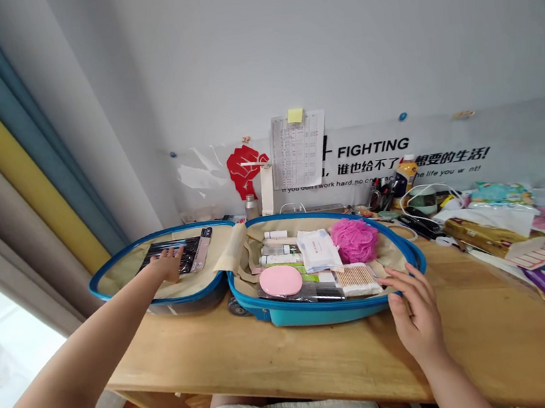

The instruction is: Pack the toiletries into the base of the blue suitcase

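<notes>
**Open blue suitcase on a wooden table, both hands at it**

Suitcase lying open along the back edge of the table, toward the left end, lid half on the left and base half on the right, with a beige fabric flap between the halves.

Left hand: released, not clenched, arm outstretched, fingers spread over a clear pouch of black items in the lid half.

Right hand: open and released, fingers spread, fingertips at the front rim of the base half, with nothing grasped.

Base half: pink round compact near the front, box of cotton swabs just beside the right hand, white packet at the middle, pink bath sponge toward the right, row of small white tubes at the back.

Beyond the suitcase: metal bottle near the wall, orange drink bottle behind the base half, heap of cables and papers toward the right end of the table.
</notes>
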`<state>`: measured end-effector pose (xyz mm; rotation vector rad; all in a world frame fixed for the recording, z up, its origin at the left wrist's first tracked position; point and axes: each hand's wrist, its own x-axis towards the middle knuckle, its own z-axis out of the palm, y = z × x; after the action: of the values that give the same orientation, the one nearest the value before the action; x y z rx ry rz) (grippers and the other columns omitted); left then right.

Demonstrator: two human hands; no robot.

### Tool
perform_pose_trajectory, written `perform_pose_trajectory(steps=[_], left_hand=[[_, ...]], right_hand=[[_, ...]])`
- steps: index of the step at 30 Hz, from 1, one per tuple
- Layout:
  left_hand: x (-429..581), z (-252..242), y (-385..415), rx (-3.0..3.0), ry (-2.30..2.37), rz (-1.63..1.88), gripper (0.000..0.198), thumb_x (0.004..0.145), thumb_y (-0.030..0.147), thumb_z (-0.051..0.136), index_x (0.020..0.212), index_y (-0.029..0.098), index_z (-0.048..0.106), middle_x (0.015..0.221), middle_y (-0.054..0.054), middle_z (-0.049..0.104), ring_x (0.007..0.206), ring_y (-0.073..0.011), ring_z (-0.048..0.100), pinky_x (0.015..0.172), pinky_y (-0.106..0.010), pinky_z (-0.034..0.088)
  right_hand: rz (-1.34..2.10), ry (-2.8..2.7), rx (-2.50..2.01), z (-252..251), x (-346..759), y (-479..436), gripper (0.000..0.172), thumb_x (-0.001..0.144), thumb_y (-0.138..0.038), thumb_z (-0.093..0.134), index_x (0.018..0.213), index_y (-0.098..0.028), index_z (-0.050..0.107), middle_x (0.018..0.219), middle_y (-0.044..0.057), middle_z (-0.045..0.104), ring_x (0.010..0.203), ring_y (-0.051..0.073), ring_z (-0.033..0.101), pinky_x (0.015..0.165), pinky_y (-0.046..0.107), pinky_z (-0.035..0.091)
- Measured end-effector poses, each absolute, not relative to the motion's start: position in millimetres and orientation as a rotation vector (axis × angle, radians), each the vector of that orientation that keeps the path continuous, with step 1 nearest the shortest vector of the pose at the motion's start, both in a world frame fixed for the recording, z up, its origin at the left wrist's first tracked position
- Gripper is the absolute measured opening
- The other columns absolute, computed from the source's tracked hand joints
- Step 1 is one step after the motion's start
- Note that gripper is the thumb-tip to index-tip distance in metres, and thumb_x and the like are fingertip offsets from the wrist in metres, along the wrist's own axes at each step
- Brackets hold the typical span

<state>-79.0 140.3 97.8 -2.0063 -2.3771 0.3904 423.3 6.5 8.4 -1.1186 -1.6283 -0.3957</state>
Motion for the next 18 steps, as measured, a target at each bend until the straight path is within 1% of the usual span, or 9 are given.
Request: perform_pose_trajectory(steps=[2,3,6,9,11,12,14,16,18], left_hand=[[-86.9,94.4,138.0,-2.101,-2.248,0.450,0.107,0.062,0.029,0.068,0.153,0.015,0.015,0.155,-0.022,0.021,0.143,-0.0372,0.022,0.107,-0.054,0.030],[-88.8,94.1,138.1,-2.152,-2.164,0.480,0.103,0.065,0.028,0.065,0.153,0.014,0.013,0.156,-0.021,0.019,0.143,-0.0357,0.022,0.107,-0.052,0.031],[-87.9,94.9,139.6,-2.252,-1.972,0.546,0.093,0.072,0.022,0.056,0.153,0.012,0.012,0.155,-0.023,0.020,0.140,-0.0370,0.029,0.104,-0.050,0.036],[-82.2,95.9,139.1,-2.227,-1.990,0.515,0.089,0.072,0.016,0.051,0.153,0.013,0.015,0.156,-0.021,0.019,0.138,-0.0377,0.033,0.101,-0.049,0.039],[-79.1,97.9,137.3,-2.145,-2.065,0.436,0.085,0.074,0.013,0.047,0.153,0.013,0.015,0.156,-0.021,0.021,0.133,-0.0374,0.042,0.098,-0.048,0.042],[-78.3,99.9,136.2,-2.086,-2.116,0.384,0.082,0.075,0.012,0.044,0.153,0.012,0.016,0.155,-0.021,0.025,0.128,-0.0369,0.048,0.095,-0.047,0.044],[-78.1,106.6,133.4,-1.970,-2.212,0.296,0.073,0.079,0.011,0.039,0.150,0.009,0.023,0.147,-0.024,0.039,0.115,-0.0361,0.058,0.088,-0.046,0.048],[-78.2,117.3,129.4,-1.898,-2.276,0.254,0.061,0.082,0.013,0.035,0.143,0.005,0.037,0.130,-0.026,0.057,0.105,-0.0353,0.064,0.082,-0.043,0.050],[-75.9,131.7,122.8,-1.874,-2.288,0.232,0.053,0.086,0.017,0.033,0.136,0.006,0.046,0.114,-0.025,0.066,0.099,-0.0344,0.066,0.076,-0.040,0.051]], right_hand=[[-0.396,-1.630,-1.120,9.3,423.0,6.2,0.024,0.092,-0.030,0.042,0.101,-0.022,0.064,0.112,0.010,0.065,0.126,0.030,0.046,0.103,0.054,0.038],[-0.397,-1.629,-1.121,9.7,422.7,6.1,0.024,0.092,-0.030,0.042,0.100,-0.022,0.063,0.111,0.010,0.065,0.126,0.029,0.046,0.103,0.054,0.038],[-0.408,-1.623,-1.114,10.3,422.0,6.0,0.023,0.092,-0.029,0.042,0.100,-0.022,0.063,0.110,0.010,0.065,0.125,0.030,0.047,0.102,0.054,0.039],[-0.415,-1.628,-1.107,10.1,422.2,6.1,0.023,0.092,-0.029,0.042,0.101,-0.022,0.063,0.111,0.010,0.065,0.127,0.030,0.046,0.101,0.054,0.039],[-0.422,-1.634,-1.107,9.9,422.4,6.2,0.023,0.092,-0.028,0.042,0.102,-0.021,0.062,0.112,0.011,0.065,0.127,0.030,0.045,0.101,0.054,0.039],[-0.425,-1.635,-1.107,9.9,422.3,6.2,0.023,0.092,-0.028,0.043,0.102,-0.021,0.062,0.112,0.011,0.065,0.128,0.031,0.045,0.101,0.054,0.039],[-0.426,-1.631,-1.107,9.7,421.9,6.4,0.023,0.093,-0.028,0.042,0.102,-0.021,0.062,0.112,0.011,0.065,0.128,0.030,0.045,0.101,0.054,0.039],[-0.422,-1.621,-1.106,9.6,421.5,6.5,0.023,0.093,-0.028,0.042,0.102,-0.021,0.062,0.111,0.010,0.065,0.128,0.030,0.045,0.101,0.054,0.039],[-0.413,-1.613,-1.105,9.4,421.3,6.5,0.024,0.093,-0.029,0.042,0.102,-0.022,0.063,0.112,0.010,0.065,0.128,0.030,0.045,0.101,0.054,0.039]])
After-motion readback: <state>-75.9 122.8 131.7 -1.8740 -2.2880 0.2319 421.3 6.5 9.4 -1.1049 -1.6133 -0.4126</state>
